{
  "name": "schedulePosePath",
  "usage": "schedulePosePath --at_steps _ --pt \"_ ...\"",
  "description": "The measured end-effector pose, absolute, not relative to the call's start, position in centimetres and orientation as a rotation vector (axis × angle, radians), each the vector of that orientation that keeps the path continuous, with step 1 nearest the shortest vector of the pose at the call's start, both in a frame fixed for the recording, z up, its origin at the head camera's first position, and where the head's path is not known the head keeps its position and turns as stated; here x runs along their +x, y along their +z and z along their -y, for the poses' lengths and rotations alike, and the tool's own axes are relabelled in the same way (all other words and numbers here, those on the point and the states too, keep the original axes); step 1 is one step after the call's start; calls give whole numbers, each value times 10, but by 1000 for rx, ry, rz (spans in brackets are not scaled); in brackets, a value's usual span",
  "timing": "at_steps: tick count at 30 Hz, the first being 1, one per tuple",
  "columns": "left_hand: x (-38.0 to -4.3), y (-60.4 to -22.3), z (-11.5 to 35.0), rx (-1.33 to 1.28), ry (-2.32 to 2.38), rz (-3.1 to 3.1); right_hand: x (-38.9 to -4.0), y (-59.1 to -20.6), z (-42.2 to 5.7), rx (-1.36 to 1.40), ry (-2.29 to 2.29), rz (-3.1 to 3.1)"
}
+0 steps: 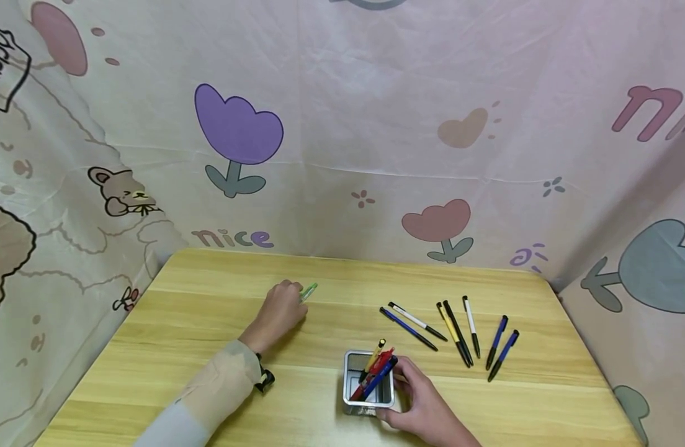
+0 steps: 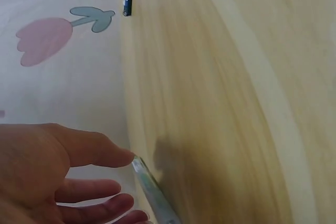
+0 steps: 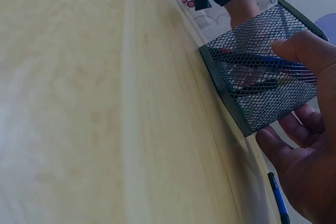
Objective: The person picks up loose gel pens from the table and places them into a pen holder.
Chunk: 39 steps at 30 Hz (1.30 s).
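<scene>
My left hand (image 1: 281,310) pinches a light green pen (image 1: 309,292) over the left part of the table, the pen's end standing out past the fingers. In the left wrist view one fingertip meets the end of this pen (image 2: 152,190), while the other fingers curl loosely below. My right hand (image 1: 423,400) grips the side of a square metal mesh pen holder (image 1: 369,404) near the front edge. Through the mesh (image 3: 262,72) in the right wrist view, pens show inside. A yellow pen (image 1: 374,358), something red (image 1: 380,365) and a blue pen (image 1: 383,377) lean in it.
On the wooden table (image 1: 208,323), right of centre, lie several pens: a blue one (image 1: 408,329), a white one (image 1: 417,321), a yellow one (image 1: 453,332), another white one (image 1: 471,326) and two more blue ones at the right. A printed cloth (image 1: 331,124) hangs behind.
</scene>
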<state>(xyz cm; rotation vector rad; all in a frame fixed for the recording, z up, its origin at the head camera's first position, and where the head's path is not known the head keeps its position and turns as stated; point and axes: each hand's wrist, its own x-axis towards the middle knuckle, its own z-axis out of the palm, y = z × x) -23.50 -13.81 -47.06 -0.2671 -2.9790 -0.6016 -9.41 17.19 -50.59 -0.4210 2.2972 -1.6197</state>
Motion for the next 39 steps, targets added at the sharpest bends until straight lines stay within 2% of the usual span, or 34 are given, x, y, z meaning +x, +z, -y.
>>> schedulePosePath --at_steps 18,39 --pt "-249 -480 142 -206 -680 3018 -94 -506 -172 -413 -1627 -2274" --pt "-244 -470 138 -189 -829 2988 -95 -503 -171 -395 -1599 -2296"
